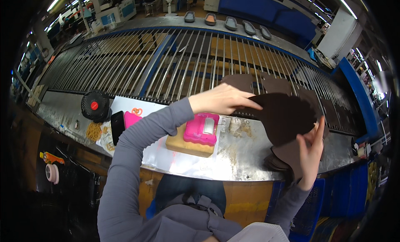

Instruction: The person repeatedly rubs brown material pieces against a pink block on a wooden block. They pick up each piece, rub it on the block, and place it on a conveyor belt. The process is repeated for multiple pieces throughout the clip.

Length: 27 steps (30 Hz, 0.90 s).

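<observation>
A dark brown, shoe-part-shaped cut piece (pixel 279 117) is held up over the right part of the metal bench. My left hand (pixel 221 98) reaches across and pinches its upper left edge between thumb and fingers. At the piece's lower right edge is my right hand (pixel 311 152), its fingers stretched upward and its thumb apart. Below lies a stack of similar dark pieces (pixel 279 161), partly covered by the held one and by my right hand. More brown cut pieces (pixel 277 84) rest on the rollers just beyond.
On white paper (pixel 158 156) sits a tan block (pixel 189 145) with a pink case (pixel 202 129) on it. Left of it are a phone (pixel 118 127), rubber bands (pixel 94 132) and a black round container (pixel 95 105). A roller conveyor (pixel 196 63) runs behind; several small trays (pixel 231 23) line its far side.
</observation>
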Each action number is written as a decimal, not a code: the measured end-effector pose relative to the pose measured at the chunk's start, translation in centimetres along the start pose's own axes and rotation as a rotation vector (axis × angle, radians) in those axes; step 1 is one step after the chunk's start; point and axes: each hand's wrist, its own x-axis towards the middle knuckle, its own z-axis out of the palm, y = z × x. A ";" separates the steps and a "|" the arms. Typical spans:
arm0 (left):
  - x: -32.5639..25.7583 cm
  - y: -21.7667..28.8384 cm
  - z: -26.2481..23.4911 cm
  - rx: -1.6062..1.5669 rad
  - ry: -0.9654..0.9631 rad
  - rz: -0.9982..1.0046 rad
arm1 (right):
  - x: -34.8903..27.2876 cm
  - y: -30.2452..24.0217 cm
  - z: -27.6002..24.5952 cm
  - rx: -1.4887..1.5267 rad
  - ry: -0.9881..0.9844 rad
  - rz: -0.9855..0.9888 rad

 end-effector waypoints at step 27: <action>-25.4 2.8 -7.5 0.187 0.673 -1.054 | 17.9 19.9 45.1 1.275 0.277 1.148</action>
